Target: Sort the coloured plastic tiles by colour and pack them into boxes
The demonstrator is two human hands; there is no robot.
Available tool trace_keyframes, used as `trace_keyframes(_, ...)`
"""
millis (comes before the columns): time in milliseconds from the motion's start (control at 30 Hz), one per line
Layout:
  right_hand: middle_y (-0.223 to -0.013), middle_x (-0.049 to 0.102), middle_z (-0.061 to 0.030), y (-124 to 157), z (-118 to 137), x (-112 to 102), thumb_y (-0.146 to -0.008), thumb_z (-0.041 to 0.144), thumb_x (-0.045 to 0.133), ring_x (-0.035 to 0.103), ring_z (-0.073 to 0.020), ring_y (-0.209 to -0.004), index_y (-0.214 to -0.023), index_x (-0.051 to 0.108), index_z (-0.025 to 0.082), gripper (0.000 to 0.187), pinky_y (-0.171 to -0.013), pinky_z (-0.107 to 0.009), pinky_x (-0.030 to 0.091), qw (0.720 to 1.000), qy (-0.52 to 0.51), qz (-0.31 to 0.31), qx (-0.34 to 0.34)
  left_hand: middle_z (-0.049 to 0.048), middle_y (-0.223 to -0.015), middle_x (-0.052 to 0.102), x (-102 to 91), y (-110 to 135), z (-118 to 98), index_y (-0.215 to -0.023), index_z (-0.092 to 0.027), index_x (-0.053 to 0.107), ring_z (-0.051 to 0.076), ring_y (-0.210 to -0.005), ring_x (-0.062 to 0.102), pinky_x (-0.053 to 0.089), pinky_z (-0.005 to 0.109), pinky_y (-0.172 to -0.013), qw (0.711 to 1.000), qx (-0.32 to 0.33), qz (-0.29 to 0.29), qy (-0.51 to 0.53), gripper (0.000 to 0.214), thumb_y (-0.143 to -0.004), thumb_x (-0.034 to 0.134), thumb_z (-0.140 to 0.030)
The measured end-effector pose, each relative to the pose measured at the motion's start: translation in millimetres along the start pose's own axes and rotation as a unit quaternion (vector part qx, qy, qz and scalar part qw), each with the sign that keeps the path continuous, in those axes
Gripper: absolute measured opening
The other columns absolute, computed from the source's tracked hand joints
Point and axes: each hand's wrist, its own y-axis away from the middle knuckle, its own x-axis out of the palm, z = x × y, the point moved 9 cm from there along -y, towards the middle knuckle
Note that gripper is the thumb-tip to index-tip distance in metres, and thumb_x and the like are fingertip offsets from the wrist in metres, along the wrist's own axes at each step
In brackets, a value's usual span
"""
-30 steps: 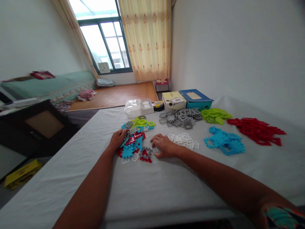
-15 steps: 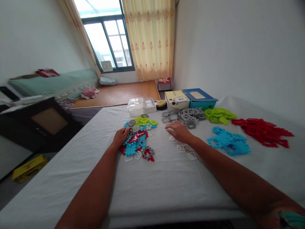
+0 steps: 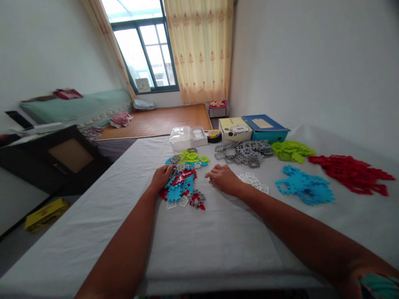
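My left hand (image 3: pixel 161 177) is half curled against the left side of the mixed pile (image 3: pixel 176 192) of notched plastic pieces, touching it; I cannot tell whether it grasps one. My right hand (image 3: pixel 225 179) is loosely bent, palm down, between that pile and the white pieces (image 3: pixel 254 181), and I cannot tell if anything is pinched under it. Bare white cloth (image 3: pixel 215 245) spreads toward me and out to its left edge. Grey pieces (image 3: pixel 246 153) lie beyond my right hand, blue pieces (image 3: pixel 307 187) well to its right
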Motion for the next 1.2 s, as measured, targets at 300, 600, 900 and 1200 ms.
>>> trace_keyframes(300,-0.113,0.066,-0.0078,10,-5,4,-0.085,0.031,0.065,0.054,-0.0249,-0.107,-0.105,0.066,0.022,0.022,-0.083,-0.036,0.041,0.998,0.013,0.059,0.008,0.0066,-0.100,0.074,-0.6,0,-1,-0.097,-0.017,0.074,0.022,-0.095,0.065,0.046,0.029,-0.085,1.000,0.008,-0.003,0.003,0.049,-0.085,0.038,-0.049)
trace_keyframes(600,-0.102,0.067,-0.0075,16,-14,-5,-0.080,0.023,0.069,0.058,-0.0215,-0.098,-0.102,0.069,0.023,0.021,-0.081,-0.030,0.043,0.997,-0.044,0.060,0.013,0.0055,-0.099,0.074,0.2,0,0,-0.098,-0.018,0.073,0.021,-0.095,0.065,0.046,0.029,-0.086,1.000,0.012,-0.001,0.000,0.050,-0.086,0.037,-0.049)
trace_keyframes(900,-0.101,0.068,-0.0126,23,-53,-38,-0.092,0.031,0.053,0.058,-0.0240,-0.095,-0.102,0.070,0.017,0.024,-0.084,-0.035,0.044,0.992,-0.009,-0.040,0.122,0.0052,-0.099,0.074,2.6,1,0,-0.098,-0.018,0.074,0.021,-0.095,0.064,0.046,0.030,-0.086,1.000,-0.003,0.006,-0.003,0.048,-0.086,0.037,-0.047)
trace_keyframes(1200,-0.122,0.063,-0.0068,18,82,-3,-0.090,0.030,0.057,0.052,-0.0213,-0.109,-0.118,0.062,0.020,0.030,-0.098,-0.036,0.040,0.980,-0.124,-0.001,-0.154,0.0052,-0.099,0.074,0.9,2,-5,-0.099,-0.017,0.074,0.021,-0.094,0.064,0.046,0.029,-0.085,1.000,0.002,0.003,-0.008,0.047,-0.086,0.037,-0.044)
